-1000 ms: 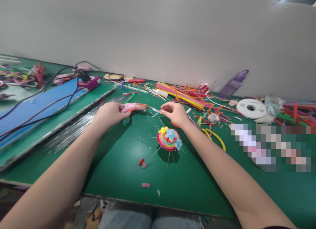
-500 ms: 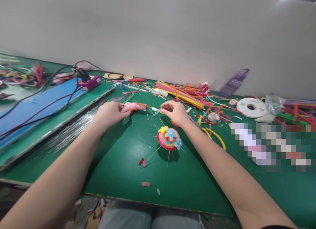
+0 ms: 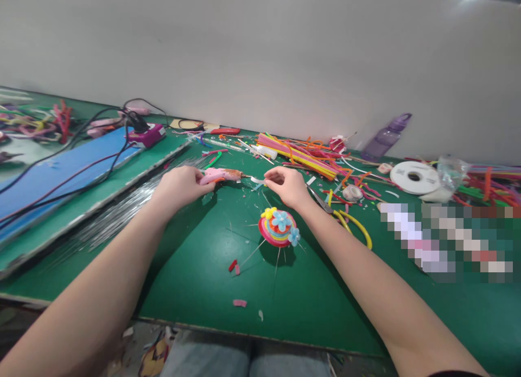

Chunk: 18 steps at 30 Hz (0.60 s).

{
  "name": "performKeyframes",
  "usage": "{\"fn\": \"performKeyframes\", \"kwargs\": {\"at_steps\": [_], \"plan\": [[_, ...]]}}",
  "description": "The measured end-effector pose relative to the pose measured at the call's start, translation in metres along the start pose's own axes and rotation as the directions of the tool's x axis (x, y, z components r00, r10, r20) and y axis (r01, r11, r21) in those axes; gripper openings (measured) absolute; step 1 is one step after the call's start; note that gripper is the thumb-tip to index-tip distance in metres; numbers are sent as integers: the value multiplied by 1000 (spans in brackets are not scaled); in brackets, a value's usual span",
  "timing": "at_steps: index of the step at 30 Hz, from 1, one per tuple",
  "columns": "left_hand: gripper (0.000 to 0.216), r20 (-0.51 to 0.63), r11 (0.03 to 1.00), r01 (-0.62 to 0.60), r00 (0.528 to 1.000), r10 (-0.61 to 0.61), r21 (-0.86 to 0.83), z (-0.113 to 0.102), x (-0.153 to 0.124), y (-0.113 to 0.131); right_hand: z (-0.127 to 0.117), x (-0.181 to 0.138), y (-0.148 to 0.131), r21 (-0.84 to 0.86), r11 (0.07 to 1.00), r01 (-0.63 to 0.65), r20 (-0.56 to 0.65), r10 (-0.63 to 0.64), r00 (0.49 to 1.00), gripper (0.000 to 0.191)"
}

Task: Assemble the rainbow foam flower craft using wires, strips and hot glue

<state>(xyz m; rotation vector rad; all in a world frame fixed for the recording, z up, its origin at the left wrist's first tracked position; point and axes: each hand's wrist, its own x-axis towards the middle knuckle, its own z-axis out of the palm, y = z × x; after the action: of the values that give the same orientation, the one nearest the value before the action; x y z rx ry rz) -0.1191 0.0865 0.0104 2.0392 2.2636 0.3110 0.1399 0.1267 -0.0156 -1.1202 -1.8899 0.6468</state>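
My left hand [image 3: 181,188] is wrapped round a pink glue gun [image 3: 221,176], whose stained nozzle points right. In a pinch, my right hand [image 3: 286,186] holds a short white strip [image 3: 257,180] whose free end is close to the nozzle tip; whether they touch I cannot tell. Below my right hand stands a round, striped, colourful craft piece [image 3: 277,228] with blue and yellow flowers and thin wires sticking out around it. Scissors with yellow handles [image 3: 358,225] lie partly hidden beyond my right forearm.
A bundle of pipe cleaners [image 3: 299,155] lies at the back, with scraps around it. To the right are a purple bottle [image 3: 385,138] and a white spool [image 3: 414,177]. Thin wires [image 3: 126,214], a blue board [image 3: 77,173] and a purple power socket [image 3: 148,136] with cables are left.
The white strip is slightly bent now and its free end sits a little differently near the nozzle. My right hand has shifted very slightly; the left stays put.
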Motion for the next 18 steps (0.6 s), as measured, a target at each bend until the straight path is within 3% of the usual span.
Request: {"fn": "performKeyframes", "kwargs": {"at_steps": [18], "plan": [[46,12,1000,16,1000,-16,-7,-2,-2,1,0,0,1,-14,1000,23,-51,-24,998,9]]}}
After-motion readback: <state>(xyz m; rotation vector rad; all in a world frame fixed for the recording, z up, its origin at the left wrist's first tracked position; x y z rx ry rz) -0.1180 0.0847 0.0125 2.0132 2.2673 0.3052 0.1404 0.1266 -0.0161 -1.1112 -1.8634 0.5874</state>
